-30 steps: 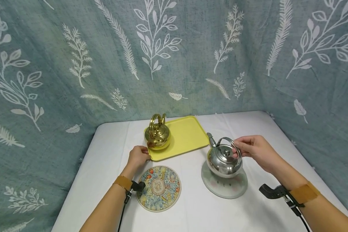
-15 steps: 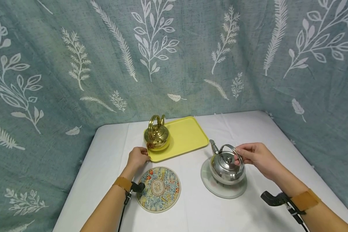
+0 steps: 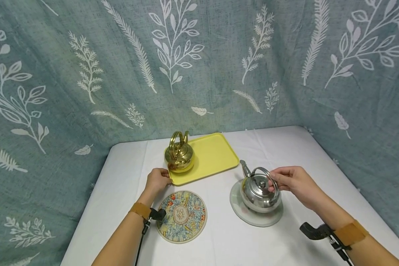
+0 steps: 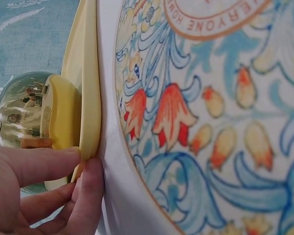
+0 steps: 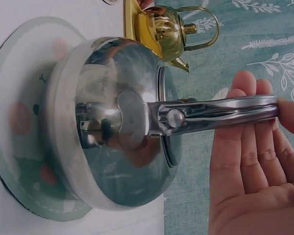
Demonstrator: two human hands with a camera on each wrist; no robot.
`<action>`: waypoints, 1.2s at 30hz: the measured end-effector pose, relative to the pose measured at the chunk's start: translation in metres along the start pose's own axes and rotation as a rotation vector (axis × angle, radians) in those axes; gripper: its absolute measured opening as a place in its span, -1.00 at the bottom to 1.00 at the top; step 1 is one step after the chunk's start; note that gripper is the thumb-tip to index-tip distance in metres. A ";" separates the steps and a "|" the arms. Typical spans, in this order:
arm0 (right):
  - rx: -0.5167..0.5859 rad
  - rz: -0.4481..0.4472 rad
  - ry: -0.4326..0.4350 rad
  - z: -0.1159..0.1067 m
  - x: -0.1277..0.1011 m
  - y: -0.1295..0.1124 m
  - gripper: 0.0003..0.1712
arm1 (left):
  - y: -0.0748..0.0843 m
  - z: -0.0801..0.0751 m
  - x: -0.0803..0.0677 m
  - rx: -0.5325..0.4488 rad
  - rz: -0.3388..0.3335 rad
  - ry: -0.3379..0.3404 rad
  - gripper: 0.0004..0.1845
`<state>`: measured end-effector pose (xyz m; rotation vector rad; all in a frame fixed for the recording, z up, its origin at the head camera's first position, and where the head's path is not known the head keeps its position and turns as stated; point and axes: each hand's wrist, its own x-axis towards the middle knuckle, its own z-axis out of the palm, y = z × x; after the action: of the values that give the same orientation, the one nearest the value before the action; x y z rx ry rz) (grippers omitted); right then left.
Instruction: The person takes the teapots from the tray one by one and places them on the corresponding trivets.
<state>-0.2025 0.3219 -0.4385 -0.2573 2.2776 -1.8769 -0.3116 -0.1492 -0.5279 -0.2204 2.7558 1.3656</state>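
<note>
The right hand (image 3: 292, 181) grips the arched handle (image 5: 220, 111) of a silver teakettle (image 3: 261, 197), with fingers under the handle and the thumb at its top. The kettle stands upright over a round pale grey-green mat (image 3: 236, 207), its base right at the mat and its spout toward the back left. At the near-left corner of a yellow tray (image 3: 216, 151), the left hand (image 3: 157, 180) pinches the rim, thumb on the inner side and fingers beneath, as the left wrist view shows. A gold teakettle (image 3: 179, 157) sits at the tray's left end.
In front of the tray lies a round floral trivet (image 3: 182, 218), close to the left wrist. A white cloth (image 3: 216, 236) covers the table. Behind it hangs a teal curtain (image 3: 219, 74) with white leaf prints. Each wrist wears a strapped camera (image 3: 314, 231).
The right hand has lowered the silver teakettle onto or close over the mat, moving slightly toward the front; it barely shifts in the last half second. The left hand and tray keep their places.
</note>
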 end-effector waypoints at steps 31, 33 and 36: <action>0.051 -0.137 0.117 -0.018 -0.001 -0.043 -0.74 | -0.003 -0.005 0.003 -0.022 0.022 -0.014 -0.62; 0.092 -0.170 0.097 -0.016 0.003 -0.060 -0.78 | -0.004 -0.005 0.002 -0.017 0.028 -0.014 -0.63; 0.130 -0.211 0.061 -0.009 0.007 -0.086 -0.77 | -0.004 -0.005 0.003 -0.007 0.027 -0.013 -0.63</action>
<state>-0.2100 0.3121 -0.3525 -0.4425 2.2311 -2.1537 -0.3139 -0.1560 -0.5280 -0.1744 2.7542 1.3787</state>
